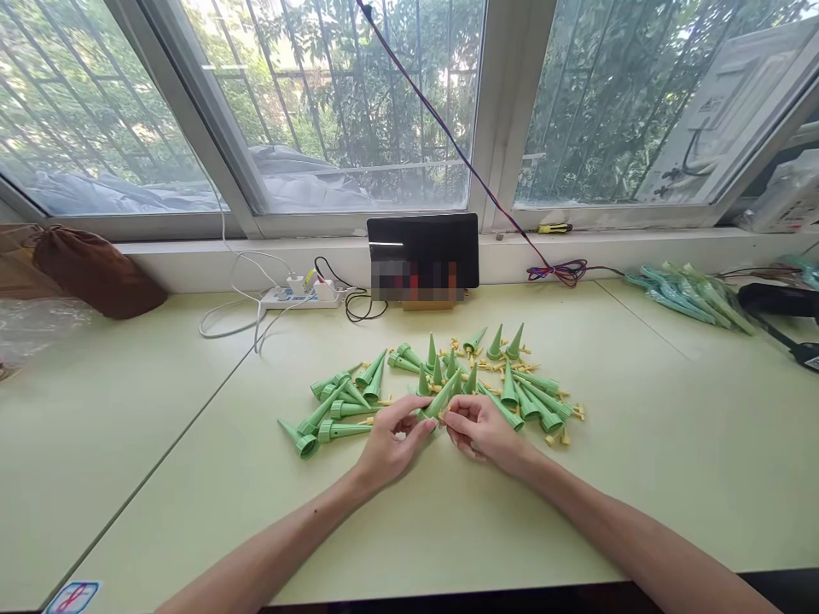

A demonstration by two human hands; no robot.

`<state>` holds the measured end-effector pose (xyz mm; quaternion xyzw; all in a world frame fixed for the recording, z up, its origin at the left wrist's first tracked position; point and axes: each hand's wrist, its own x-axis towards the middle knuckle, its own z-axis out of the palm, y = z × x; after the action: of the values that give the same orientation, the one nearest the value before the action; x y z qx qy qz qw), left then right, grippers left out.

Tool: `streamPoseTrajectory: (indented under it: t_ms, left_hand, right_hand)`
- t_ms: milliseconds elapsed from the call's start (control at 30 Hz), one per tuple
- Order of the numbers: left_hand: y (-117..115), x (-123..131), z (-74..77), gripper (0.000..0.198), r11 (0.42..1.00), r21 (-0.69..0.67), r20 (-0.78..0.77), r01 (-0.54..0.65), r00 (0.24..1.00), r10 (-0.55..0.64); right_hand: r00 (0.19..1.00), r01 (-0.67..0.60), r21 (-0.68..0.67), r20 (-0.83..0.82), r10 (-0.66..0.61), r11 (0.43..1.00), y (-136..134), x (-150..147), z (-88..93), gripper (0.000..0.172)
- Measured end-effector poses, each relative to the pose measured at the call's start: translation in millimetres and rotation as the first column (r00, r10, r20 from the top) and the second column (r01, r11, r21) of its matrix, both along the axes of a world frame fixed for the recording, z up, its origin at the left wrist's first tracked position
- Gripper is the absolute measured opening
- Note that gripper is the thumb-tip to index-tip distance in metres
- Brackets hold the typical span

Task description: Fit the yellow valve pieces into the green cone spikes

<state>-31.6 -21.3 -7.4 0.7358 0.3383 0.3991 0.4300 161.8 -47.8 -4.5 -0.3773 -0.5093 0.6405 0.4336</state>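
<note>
My left hand (395, 439) is closed around the base of a green watering spike (443, 394), whose tip points up and to the right. Close against that base, my right hand (481, 429) pinches a small yellow valve (443, 415), mostly covered by the fingers. Several more green spikes (349, 409) lie to the left of my hands, and others (537, 401) lie to the right. Some spikes (495, 343) stand upright on their wide ends behind them. Loose yellow valves (555, 440) are scattered among and beside the spikes.
A dark-screened tablet (423, 251) leans at the back of the table (358, 529). To its left is a power strip (300, 296) with trailing cables. A brown pouch (95, 273) lies far left. Bundled plastic bags (694, 296) and a black strapped item (781, 307) lie right.
</note>
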Motion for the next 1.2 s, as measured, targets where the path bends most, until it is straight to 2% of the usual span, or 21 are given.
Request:
streamPoseTrajectory:
  t_ms: [467,600,700,833,967,1100,1200]
  left_hand:
    - [0.4,-0.1,3.2,0.03,0.997,0.073,-0.043,-0.032,0.998,0.035]
    - [1.1,-0.1,1.5,0.03,0.996,0.079,-0.065,-0.042,0.997,0.048]
    - [2.2,-1.9,-0.7,0.029,0.992,0.119,-0.12,-0.046,0.991,0.06]
    - [1.9,-4.5,-2.2,0.036,0.979,0.195,-0.221,-0.051,0.971,0.094]
    - [0.5,-4.9,-3.5,0.044,0.974,0.225,-0.251,-0.038,0.963,0.095]
    - [0.7,-5.9,-4.8,0.046,0.967,0.255,-0.266,-0.019,0.96,0.09]
    - [-0.3,-8.5,-4.8,0.045,0.926,0.377,-0.288,0.0,0.95,0.118]
  right_hand:
    - [0.996,-0.052,-0.055,-0.069,0.048,0.997,3.6,1.4,-5.9,0.041]
    - [1.0,-0.005,-0.009,0.019,0.005,1.0,3.0,0.0,-2.1,0.042]
    - [0.987,0.041,0.115,0.149,-0.058,0.992,1.6,-0.3,0.9,0.042]
    - [0.928,0.071,0.352,0.319,-0.191,0.933,0.8,1.2,0.4,0.04]
    - [0.866,0.054,0.494,0.41,-0.287,0.868,2.5,5.5,-1.2,0.038]
    - [0.807,0.107,0.594,0.416,-0.419,0.797,5.9,13.0,1.6,0.041]
    - [0.752,0.202,0.666,0.364,-0.549,0.718,8.3,20.1,5.5,0.041]
